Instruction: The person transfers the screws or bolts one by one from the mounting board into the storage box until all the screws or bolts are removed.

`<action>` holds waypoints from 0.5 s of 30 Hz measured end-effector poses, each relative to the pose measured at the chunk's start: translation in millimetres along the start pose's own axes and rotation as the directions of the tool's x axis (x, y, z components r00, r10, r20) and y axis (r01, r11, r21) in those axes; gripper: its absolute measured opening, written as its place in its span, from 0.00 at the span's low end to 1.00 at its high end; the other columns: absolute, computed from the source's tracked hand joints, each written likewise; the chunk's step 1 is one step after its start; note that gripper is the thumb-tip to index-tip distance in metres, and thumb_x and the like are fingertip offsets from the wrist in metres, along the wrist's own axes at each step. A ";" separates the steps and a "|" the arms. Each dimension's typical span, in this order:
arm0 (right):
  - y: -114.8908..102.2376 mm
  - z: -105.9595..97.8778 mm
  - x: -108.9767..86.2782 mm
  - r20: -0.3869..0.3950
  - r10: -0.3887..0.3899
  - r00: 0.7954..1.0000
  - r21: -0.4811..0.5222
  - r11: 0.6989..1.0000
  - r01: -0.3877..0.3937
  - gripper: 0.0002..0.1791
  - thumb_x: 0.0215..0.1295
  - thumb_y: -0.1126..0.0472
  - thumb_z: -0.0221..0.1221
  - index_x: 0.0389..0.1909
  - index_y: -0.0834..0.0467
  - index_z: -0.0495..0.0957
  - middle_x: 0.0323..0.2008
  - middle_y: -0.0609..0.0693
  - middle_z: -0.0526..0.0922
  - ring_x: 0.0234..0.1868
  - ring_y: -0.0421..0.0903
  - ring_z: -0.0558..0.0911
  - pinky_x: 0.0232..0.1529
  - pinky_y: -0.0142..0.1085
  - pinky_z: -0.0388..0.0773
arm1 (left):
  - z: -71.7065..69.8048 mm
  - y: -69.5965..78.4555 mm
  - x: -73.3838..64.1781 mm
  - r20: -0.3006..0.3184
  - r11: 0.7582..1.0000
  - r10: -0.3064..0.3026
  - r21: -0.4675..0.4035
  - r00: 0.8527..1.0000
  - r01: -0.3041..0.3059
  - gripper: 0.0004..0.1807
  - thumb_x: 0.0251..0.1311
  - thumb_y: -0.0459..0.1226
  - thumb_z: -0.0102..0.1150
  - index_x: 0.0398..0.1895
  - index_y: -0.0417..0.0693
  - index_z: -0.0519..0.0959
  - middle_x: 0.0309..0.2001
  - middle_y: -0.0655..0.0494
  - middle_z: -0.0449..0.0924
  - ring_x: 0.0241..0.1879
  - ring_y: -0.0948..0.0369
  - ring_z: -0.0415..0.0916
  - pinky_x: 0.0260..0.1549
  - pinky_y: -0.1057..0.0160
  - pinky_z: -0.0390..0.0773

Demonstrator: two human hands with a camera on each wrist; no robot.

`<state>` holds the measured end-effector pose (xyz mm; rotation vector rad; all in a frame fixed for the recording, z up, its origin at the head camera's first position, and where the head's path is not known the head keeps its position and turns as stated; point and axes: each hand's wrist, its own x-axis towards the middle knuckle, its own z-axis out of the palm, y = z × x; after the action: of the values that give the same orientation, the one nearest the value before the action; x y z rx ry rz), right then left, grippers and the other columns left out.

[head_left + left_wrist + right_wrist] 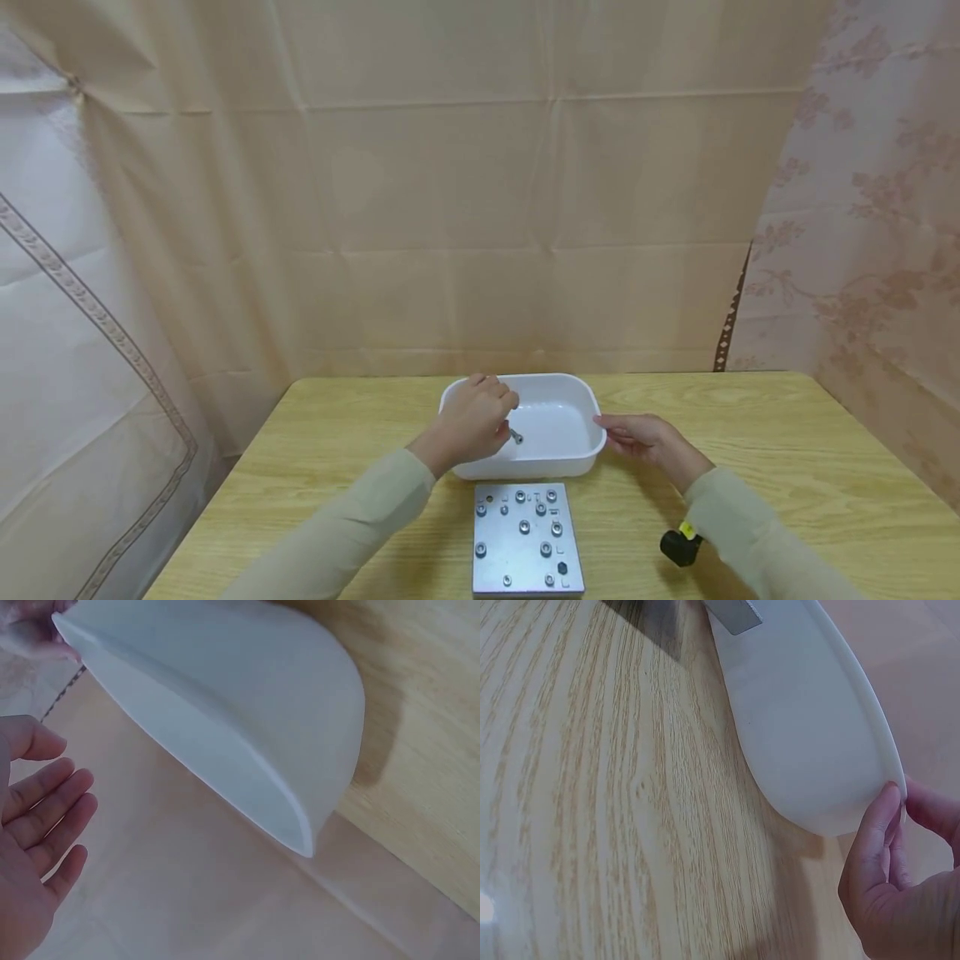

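A white plastic basin stands on the table, its rim pinched at the right end between the thumb and fingers of my right hand. The same pinch shows closely in the right wrist view, where that hand holds the basin's wall. Over the basin's left part is my left hand. In the left wrist view this hand has loosely bent, spread fingers and nothing between them. A small silver screw shows in the basin just beside the left hand, partly hidden by it.
In front of the basin lies a silver metal plate with several socket-head screws set in it. A black object with a yellow part lies by my right forearm, partly covered. Beige cloth hangs behind the wooden table.
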<state>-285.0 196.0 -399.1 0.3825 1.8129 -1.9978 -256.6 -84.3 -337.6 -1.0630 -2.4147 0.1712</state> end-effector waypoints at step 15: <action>1.3 -3.0 1.2 0.062 -0.010 0.998 0.038 0.999 0.008 0.09 0.62 0.62 0.62 0.22 0.52 0.82 0.25 0.46 0.87 0.29 0.37 0.85 0.38 0.28 0.82 | -1.9 22.7 -34.6 -0.034 0.999 0.050 -0.014 0.998 -0.051 0.12 0.57 0.44 0.62 0.43 0.52 0.81 0.40 0.60 0.85 0.41 0.63 0.78 0.49 0.63 0.75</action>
<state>-285.6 198.8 -401.2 0.3207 1.7444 -2.0302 -220.9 -93.7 -356.2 -1.1254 -2.3642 0.1522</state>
